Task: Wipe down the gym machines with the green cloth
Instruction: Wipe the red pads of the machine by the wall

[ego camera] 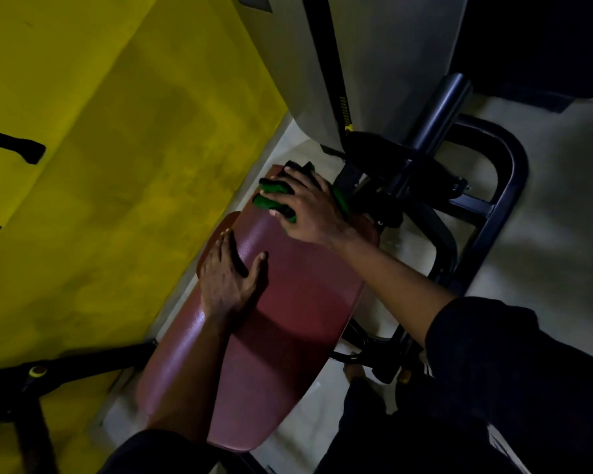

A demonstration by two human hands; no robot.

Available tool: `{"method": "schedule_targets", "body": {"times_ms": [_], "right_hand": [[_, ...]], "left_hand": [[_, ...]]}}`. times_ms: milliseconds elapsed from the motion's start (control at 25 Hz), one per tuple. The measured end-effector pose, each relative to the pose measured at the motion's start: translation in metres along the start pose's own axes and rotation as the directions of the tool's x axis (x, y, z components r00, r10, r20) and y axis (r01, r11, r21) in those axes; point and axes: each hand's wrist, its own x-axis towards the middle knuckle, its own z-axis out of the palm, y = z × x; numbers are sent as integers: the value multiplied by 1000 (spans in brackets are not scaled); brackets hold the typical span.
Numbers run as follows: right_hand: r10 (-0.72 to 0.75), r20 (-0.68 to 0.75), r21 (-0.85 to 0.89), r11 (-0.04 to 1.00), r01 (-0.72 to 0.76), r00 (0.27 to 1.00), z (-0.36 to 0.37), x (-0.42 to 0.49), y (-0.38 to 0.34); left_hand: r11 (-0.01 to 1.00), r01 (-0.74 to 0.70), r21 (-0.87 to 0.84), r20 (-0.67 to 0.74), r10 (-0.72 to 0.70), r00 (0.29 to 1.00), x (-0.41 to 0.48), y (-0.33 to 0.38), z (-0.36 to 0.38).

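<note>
A dark red padded seat of a gym machine runs from the lower middle up toward the centre. My right hand presses the bunched green cloth onto the far end of the pad, fingers spread over it. My left hand lies flat on the pad's left side, palm down, fingers apart, holding nothing. Both forearms come from dark sleeves at the bottom.
A black tubular frame and a black roller pad stand right of the seat. A grey shroud rises behind. A yellow wall fills the left. A black bar with a yellow knob sits at lower left. The floor is pale.
</note>
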Motion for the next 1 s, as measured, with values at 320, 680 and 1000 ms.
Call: {"method": "schedule_targets", "body": {"times_ms": [320, 680, 1000], "right_hand": [[524, -150, 98, 852, -514, 839, -7, -33, 14], [542, 10, 148, 830, -538, 840, -13, -33, 29], [776, -102, 340, 616, -711, 623, 15, -130, 21]], "left_hand": [[1000, 2, 31, 29, -3, 1000, 0, 1, -3], [999, 6, 47, 38, -7, 999, -2, 6, -4], [999, 7, 49, 39, -9, 999, -1, 5, -3]]}}
